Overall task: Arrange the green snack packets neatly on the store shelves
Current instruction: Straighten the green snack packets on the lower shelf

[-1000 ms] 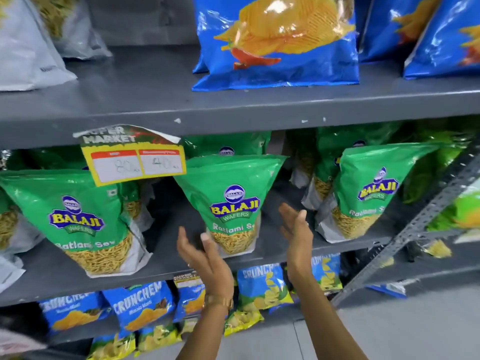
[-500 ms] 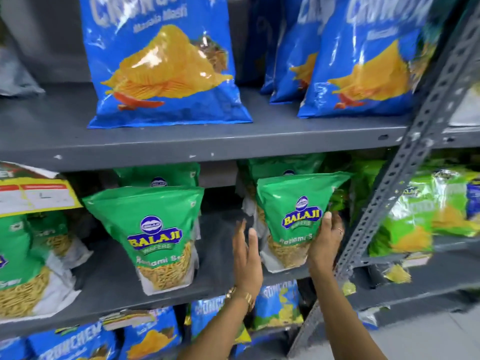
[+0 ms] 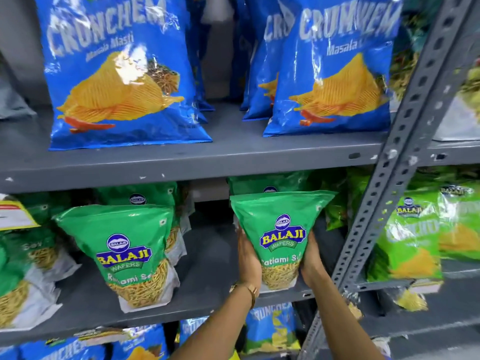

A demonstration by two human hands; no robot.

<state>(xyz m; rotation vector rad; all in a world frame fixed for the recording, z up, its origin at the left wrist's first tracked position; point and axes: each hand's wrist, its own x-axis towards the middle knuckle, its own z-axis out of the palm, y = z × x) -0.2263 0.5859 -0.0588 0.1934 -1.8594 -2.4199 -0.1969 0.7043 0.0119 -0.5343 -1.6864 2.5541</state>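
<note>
Head view: your left hand [image 3: 248, 258] and right hand [image 3: 311, 263] clasp the glossy green plastic snack packet [image 3: 281, 229] at the grey metal shelf's [image 3: 207, 271] front edge; next, square it upright.

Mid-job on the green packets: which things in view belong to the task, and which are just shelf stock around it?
Part of the job:
- green Balaji packet, held between left hand and right hand
- neighbouring green packet
- middle shelf

Just around:
- blue Crunchem bags above
- price tag
- light-green packets beyond the upright
</note>
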